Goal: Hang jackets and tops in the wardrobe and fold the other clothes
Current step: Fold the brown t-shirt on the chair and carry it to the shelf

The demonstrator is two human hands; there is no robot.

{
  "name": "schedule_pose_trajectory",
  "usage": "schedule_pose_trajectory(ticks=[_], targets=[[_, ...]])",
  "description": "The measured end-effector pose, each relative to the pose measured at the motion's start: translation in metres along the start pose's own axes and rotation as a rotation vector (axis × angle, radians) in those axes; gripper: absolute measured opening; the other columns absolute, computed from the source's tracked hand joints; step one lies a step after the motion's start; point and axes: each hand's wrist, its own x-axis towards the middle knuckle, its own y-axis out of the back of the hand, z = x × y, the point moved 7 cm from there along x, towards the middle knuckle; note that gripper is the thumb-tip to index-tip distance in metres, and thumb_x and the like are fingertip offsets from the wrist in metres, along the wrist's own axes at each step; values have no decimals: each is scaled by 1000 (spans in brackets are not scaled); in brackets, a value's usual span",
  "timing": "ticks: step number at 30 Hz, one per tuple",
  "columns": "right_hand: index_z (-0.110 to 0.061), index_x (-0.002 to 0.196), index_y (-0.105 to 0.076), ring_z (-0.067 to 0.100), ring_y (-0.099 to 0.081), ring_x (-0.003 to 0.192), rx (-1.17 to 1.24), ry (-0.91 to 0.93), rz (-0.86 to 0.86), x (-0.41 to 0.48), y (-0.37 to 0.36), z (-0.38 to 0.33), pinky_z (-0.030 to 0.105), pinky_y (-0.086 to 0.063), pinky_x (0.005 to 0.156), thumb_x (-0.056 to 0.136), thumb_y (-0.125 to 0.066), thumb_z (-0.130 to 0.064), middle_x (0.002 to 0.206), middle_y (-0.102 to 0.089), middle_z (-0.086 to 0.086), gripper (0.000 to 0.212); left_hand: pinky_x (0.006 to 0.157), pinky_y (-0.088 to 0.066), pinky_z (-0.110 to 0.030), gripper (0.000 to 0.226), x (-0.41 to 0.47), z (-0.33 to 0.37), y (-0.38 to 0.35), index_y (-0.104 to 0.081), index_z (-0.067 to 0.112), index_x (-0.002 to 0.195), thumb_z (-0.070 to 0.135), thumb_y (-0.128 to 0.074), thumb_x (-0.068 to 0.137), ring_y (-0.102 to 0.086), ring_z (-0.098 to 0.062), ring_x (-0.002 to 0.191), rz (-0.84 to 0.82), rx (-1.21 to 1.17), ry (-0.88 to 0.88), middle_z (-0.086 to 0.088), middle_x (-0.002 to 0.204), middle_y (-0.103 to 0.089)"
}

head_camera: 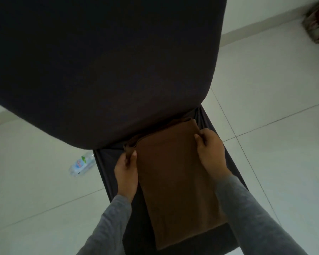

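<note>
A brown garment [173,181], folded into a long rectangle, lies on the seat of a chair with a dark cover [103,162]. My left hand [126,173] pinches the garment's far left corner between thumb and fingers. My right hand [210,153] grips the far right corner, thumb on top of the cloth. Both forearms wear grey sleeves. The garment's far end bunches against the chair's backrest [99,70], which fills the upper left of the view.
Pale tiled floor [274,144] surrounds the chair. A clear plastic water bottle [82,163] lies on the floor to the left of the seat. A brown fringed object [317,23], blurred, sits at the top right corner by the wall.
</note>
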Motion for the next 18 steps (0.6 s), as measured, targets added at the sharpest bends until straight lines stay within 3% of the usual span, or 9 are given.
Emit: schedule_pose_trajectory(ticks=[2,4,5,7,9,11,14,16,18], targets=[[-18,86,-55,3,-48,71,29,59,16,4,0,-8,34,-42,72,96,-48,-20,82,-53,-2,13,67,-45,-30,18,3,-4,6,-61,25,79,21,-53,96,-52,-13,70,79,-16,-1,-2,75,-59],[-16,88,-56,9,-51,74,44,61,9,10,-6,-13,35,-44,74,97,-47,-19,85,-55,1,12,63,-43,-33,18,10,-8,8,-62,14,81,21,-54,95,-49,-14,66,111,-41,5,-5,71,-56],[-15,93,-57,15,-54,81,18,42,4,14,-11,-13,41,-47,81,97,-47,-19,90,-57,3,11,64,-43,-34,18,14,-12,7,-62,10,83,21,-54,95,-49,-14,66,120,-39,21,-5,72,-56],[-14,111,-56,26,-52,106,-127,-12,12,20,-18,-12,52,-39,99,95,-47,-17,111,-55,7,18,73,-48,-34,12,19,-16,7,-61,8,94,19,-57,93,-54,-13,75,175,-12,46,-4,84,-59],[-15,127,-47,29,-40,125,-249,-14,35,15,-24,-11,51,-27,108,93,-50,-17,131,-45,10,34,88,-44,-30,19,16,-16,14,-56,5,107,14,-59,91,-51,-14,92,278,75,19,-7,105,-53],[-15,135,-42,28,-29,136,-277,78,61,1,-30,-15,50,-20,113,91,-51,-17,141,-38,9,45,93,-37,-26,26,1,-8,17,-52,6,114,13,-58,90,-44,-14,103,326,235,-140,-9,114,-48],[-16,141,-38,22,-19,142,-343,300,40,-33,-51,-16,49,-9,116,92,-48,-19,149,-34,7,50,105,-35,-36,34,-35,-11,-8,-46,17,126,25,-47,93,-42,-18,123,52,462,-448,-7,131,-48],[-15,141,-37,20,-20,141,-410,410,29,-50,-62,-14,49,-11,114,93,-41,-22,149,-36,8,48,115,-23,-40,43,-56,-28,-33,-35,21,138,31,-39,96,-26,-16,139,-177,655,-614,-4,147,-38],[-15,140,-38,18,-21,140,-437,506,-1,-56,-71,-13,51,-15,114,93,-36,-23,148,-38,8,47,117,-14,-43,46,-63,-42,-47,-27,20,143,34,-30,100,-16,-16,144,-267,797,-720,-3,152,-28]])
